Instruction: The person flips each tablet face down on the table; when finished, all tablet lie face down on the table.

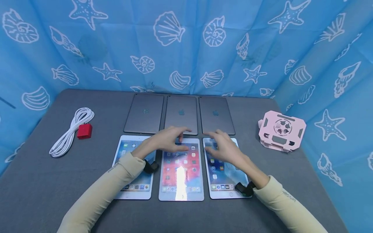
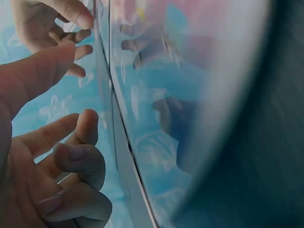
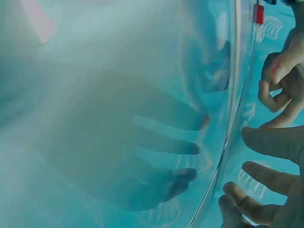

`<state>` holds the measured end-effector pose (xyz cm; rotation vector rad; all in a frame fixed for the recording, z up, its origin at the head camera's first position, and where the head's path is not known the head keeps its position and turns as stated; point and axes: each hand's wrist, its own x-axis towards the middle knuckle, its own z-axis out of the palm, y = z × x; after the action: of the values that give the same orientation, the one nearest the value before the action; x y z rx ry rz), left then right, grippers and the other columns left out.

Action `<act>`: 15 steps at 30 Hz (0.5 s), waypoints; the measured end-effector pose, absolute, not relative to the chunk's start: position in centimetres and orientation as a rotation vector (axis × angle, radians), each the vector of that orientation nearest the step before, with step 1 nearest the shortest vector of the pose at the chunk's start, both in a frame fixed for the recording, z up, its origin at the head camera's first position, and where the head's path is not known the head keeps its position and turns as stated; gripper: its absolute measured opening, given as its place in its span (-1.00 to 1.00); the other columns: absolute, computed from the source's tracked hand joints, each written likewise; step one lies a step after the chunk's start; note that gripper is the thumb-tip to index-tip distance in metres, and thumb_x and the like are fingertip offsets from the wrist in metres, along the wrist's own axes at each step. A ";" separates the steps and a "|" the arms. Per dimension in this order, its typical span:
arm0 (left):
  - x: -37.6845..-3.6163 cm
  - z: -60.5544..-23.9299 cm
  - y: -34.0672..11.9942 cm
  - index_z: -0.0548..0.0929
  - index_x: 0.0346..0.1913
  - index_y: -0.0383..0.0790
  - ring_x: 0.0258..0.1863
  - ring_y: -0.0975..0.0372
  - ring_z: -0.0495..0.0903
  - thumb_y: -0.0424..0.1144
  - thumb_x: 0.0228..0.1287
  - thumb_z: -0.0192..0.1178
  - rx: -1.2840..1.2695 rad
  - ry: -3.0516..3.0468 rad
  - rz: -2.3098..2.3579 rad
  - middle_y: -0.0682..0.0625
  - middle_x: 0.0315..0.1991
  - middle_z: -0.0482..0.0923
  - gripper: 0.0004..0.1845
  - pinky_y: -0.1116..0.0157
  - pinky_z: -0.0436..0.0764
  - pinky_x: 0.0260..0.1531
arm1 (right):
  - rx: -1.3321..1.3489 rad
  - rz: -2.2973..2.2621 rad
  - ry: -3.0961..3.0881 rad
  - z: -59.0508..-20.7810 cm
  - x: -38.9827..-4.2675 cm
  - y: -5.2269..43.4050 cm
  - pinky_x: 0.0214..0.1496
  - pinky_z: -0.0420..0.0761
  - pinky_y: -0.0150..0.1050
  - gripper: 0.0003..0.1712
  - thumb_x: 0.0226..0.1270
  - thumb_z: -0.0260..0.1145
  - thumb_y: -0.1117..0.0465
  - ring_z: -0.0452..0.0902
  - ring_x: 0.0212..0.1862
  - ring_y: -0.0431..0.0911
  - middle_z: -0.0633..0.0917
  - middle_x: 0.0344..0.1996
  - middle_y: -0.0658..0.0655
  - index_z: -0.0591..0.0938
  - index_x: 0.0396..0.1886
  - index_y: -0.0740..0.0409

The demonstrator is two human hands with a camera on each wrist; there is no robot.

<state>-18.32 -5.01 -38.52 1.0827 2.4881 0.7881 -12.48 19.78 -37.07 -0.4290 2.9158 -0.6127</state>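
Observation:
Over the top of the middle lit tablet (image 1: 190, 168) hangs my left hand (image 1: 170, 139), fingers loosely bent and nothing in them. My right hand (image 1: 222, 147) hovers above the upper part of the right lit tablet (image 1: 217, 171), thumb and fingers spread apart and also holding nothing. The two hands face each other. Under my left forearm lies the left lit tablet (image 1: 137, 194), partly covered by the sleeve. In the left wrist view, fingers (image 2: 78, 159) curl softly beside a glossy screen (image 2: 147, 118); the right wrist view has fingers (image 3: 256, 204) next to a reflecting screen (image 3: 118, 142).
Behind the lit row, three dark tablets lie face down: left (image 1: 142, 116), middle (image 1: 181, 103) and right (image 1: 217, 121). A coiled white cable (image 1: 68, 137) and a red block (image 1: 84, 131) lie at left. At right sits a pink slotted object (image 1: 281, 129). Blue shell-print curtain (image 1: 186, 58) borders the grey table (image 1: 35, 181).

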 end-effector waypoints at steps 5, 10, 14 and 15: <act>-17.8 -38.4 -2.6 0.35 0.51 -0.23 -0.53 0.31 0.29 0.01 0.33 0.38 1.092 2.462 0.764 -0.04 -0.26 0.56 -0.20 0.41 0.28 -0.46 | -0.370 -0.567 2.957 -37.3 -11.2 23.5 0.07 0.60 0.27 -0.38 0.32 0.45 0.15 0.54 0.15 0.31 0.61 0.13 0.40 0.55 0.35 0.20; -17.5 -38.6 -0.9 0.36 0.51 -0.24 -0.40 0.29 0.39 0.02 0.30 0.40 1.127 2.480 0.741 -0.05 -0.16 0.57 -0.19 0.40 0.38 -0.37 | -0.345 -0.513 2.969 -37.4 -10.2 26.4 -0.06 0.61 0.22 -0.32 0.30 0.47 0.11 0.55 0.03 0.31 0.59 0.05 0.45 0.53 0.35 0.29; -17.4 -39.1 0.3 0.38 0.49 -0.26 -0.10 0.19 0.51 0.05 0.29 0.40 1.152 2.495 0.705 -0.10 0.00 0.60 -0.18 0.24 0.56 -0.06 | -0.303 -0.445 2.943 -37.6 -9.8 27.7 -0.14 0.61 0.16 -0.20 0.30 0.47 0.01 0.56 -0.10 0.22 0.59 0.00 0.49 0.47 0.37 0.41; -17.4 -39.2 0.6 0.38 0.49 -0.26 -0.05 0.16 0.52 0.06 0.28 0.40 1.145 2.494 0.701 -0.11 0.05 0.59 -0.17 0.20 0.57 -0.01 | -0.295 -0.436 2.934 -37.7 -9.7 27.9 -0.17 0.60 0.13 -0.16 0.30 0.46 -0.01 0.54 -0.14 0.18 0.59 -0.02 0.49 0.44 0.38 0.45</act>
<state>-17.39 0.56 -39.24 1.1453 2.4940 0.7012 -9.72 27.86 -37.67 -0.2955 2.9341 -0.4360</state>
